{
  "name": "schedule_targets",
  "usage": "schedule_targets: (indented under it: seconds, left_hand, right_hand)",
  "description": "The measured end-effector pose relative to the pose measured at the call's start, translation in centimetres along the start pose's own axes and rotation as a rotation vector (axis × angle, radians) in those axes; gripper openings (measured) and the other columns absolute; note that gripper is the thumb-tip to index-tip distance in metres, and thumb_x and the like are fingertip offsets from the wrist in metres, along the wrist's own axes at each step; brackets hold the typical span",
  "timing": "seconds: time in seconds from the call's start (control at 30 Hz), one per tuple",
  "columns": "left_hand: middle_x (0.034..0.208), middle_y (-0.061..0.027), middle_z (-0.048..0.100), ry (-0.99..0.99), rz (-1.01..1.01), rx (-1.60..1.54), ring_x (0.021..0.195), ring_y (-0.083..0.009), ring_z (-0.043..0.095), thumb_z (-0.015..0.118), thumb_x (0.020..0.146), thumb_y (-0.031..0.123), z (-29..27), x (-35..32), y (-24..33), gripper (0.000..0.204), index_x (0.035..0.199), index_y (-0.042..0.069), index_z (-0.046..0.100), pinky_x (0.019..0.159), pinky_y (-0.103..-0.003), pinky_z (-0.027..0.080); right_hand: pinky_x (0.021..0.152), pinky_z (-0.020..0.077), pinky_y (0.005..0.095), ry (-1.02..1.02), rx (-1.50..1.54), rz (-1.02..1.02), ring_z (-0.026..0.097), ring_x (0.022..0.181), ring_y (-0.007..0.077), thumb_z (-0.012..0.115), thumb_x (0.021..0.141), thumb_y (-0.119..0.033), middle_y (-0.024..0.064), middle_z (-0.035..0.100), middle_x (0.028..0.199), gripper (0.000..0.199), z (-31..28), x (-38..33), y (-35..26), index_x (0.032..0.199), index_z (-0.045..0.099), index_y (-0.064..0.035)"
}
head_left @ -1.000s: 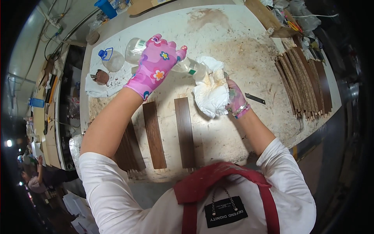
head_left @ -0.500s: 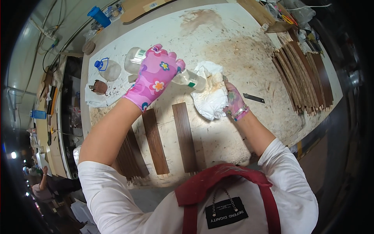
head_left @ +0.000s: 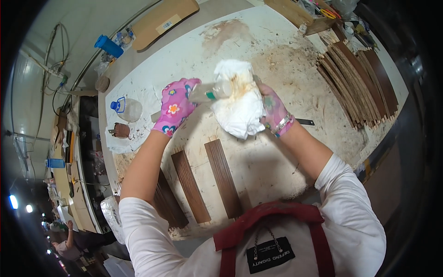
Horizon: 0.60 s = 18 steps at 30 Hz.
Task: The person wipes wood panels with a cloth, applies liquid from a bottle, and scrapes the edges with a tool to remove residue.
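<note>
My left hand (head_left: 176,104), in a pink flowered glove, is closed around a clear plastic bottle (head_left: 203,93). The bottle is tipped sideways, its narrow end against a white cloth (head_left: 235,113) with yellow-brown stains. Most of the bottle's other end is hidden behind the glove. My right hand (head_left: 276,111), gloved and wearing a metal band at the wrist, grips the cloth's right edge above the table. Nearer me, two separate brown grooved wood strips (head_left: 223,177) (head_left: 191,184) lie on the worktable (head_left: 272,171), with more strips (head_left: 168,203) beside them on the left.
A stack of brown strips (head_left: 353,87) lies at the right. A dark flat tool (head_left: 305,122) shows beyond my right wrist. At the left stand a blue-capped jug (head_left: 129,110) and a stained small container (head_left: 122,130). A cardboard box (head_left: 164,25) is at the back; another person (head_left: 69,247) is far left.
My left hand has come lower and levelled the bottle, whose wide end no longer shows beyond the glove. The cloth has shifted slightly up and left, and the whole view has tilted a little.
</note>
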<state>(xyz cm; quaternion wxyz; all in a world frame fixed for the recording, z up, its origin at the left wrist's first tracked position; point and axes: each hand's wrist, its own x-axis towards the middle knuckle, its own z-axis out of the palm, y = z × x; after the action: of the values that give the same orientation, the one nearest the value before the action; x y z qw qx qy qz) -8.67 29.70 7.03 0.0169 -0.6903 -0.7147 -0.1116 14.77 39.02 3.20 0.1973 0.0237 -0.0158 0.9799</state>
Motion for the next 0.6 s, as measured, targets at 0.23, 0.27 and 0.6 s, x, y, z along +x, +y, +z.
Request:
schedule_targets:
  seconds: [0.23, 0.27, 0.6]
  left_hand:
    - [0.110, -0.0096, 0.063, 0.265, -0.357, -1.053, 0.101, -0.0195, 0.059, 0.072, 0.075, -0.003, 3.7, 4.8, -2.1, 0.060, 0.129, 0.005, 0.047, 0.083, -0.031, 0.051]
    - [0.117, -0.0102, 0.060, 0.236, -0.434, -1.109, 0.107, -0.0200, 0.057, 0.068, 0.077, -0.006, 3.8, 5.1, -2.2, 0.061, 0.132, 0.003, 0.043, 0.090, -0.030, 0.048]
    - [0.113, -0.0158, 0.062, 0.473, -0.401, -0.602, 0.108, -0.0297, 0.060, 0.067, 0.084, 0.013, 2.7, -5.6, 2.7, 0.051, 0.130, 0.003, 0.049, 0.094, -0.037, 0.047]
  right_hand:
    - [0.088, 0.0549, 0.0435, 0.394, -0.664, -0.434, 0.066, 0.098, 0.0305, 0.044, 0.097, -0.031, 0.0214, 0.066, 0.108, 0.045, 6.2, 3.6, -1.2, 0.121, 0.053, 0.0064]
    - [0.089, 0.0545, 0.0445, 0.411, -0.552, -0.407, 0.065, 0.101, 0.0302, 0.042, 0.098, -0.031, 0.0221, 0.064, 0.112, 0.044, 4.2, 3.6, -2.4, 0.120, 0.053, 0.0060]
    - [0.089, 0.0532, 0.0441, 0.463, -0.809, -0.233, 0.063, 0.104, 0.0283, 0.053, 0.096, -0.026, 0.0156, 0.061, 0.119, 0.039, -1.4, -1.4, -1.0, 0.126, 0.052, -0.0007]
